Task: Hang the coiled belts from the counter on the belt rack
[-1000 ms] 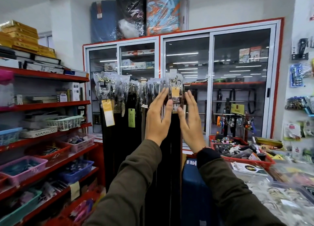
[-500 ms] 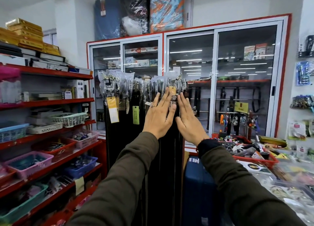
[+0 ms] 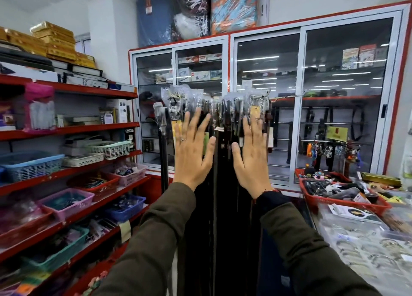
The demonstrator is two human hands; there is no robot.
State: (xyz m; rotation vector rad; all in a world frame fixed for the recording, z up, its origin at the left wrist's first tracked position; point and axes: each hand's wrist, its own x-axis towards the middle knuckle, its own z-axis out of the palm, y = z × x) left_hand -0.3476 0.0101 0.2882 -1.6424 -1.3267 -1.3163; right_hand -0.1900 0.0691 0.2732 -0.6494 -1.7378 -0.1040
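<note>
Several dark belts (image 3: 223,184) hang straight down from the belt rack (image 3: 260,97), their buckles wrapped in clear plastic at the top. My left hand (image 3: 193,153) lies flat on the left group of belts, fingers spread, a ring on one finger. My right hand (image 3: 250,159) lies flat on the right group, fingers spread too. A gap of dark belts shows between the two hands. Neither hand holds anything. The counter (image 3: 361,240) is at the lower right; I cannot make out a coiled belt on it.
Red shelves (image 3: 73,128) with plastic baskets line the left side. A glass-door cabinet (image 3: 301,99) stands behind the rack. A red tray (image 3: 341,203) of small goods sits on the counter at right.
My hands were together at the middle of the belts; they have slid apart, left hand leftwards and right hand rightwards, spreading the hanging belts.
</note>
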